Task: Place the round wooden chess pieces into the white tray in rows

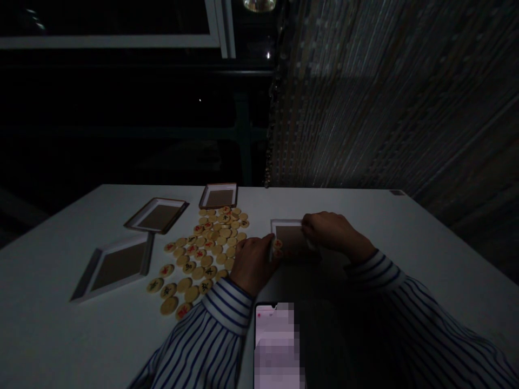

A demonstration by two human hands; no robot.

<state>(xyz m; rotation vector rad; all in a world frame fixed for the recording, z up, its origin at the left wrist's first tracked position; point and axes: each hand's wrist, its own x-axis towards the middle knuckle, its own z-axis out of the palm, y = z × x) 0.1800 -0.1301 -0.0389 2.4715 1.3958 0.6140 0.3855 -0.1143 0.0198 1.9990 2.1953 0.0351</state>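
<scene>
Right hand (334,232): fingers curled over the upper right rim of a shallow box (292,235), looks like a grip on that edge. Left hand (253,265): fingers bent, at the box's left edge; pinching or only steadying, cannot tell. Box sits right of centre in the frame, between both hands.

Inside the box: two red-marked pieces (278,244) at its left end, one just below the other. More faint red marks along the near side, in shadow, too dark to count.

Progress: looks early. Only a few pieces show in the box; the bulk are loose pieces (206,261) spread left of the left hand, centre-left of frame. Red marks, black marks and blank faces all mixed, some overlapping, no sorting or rows visible. So most of the set is outside the box.

Further out: three more trays, one at left (121,265), one above it (160,217), one at upper centre (221,198) just past the pieces. Insides face up, brown bottoms visible.

Phone (270,335) lies at bottom centre, screen lit, between the striped sleeves (203,346). All on a white desk (425,259); string curtain (344,108) upper right. Dim light.
</scene>
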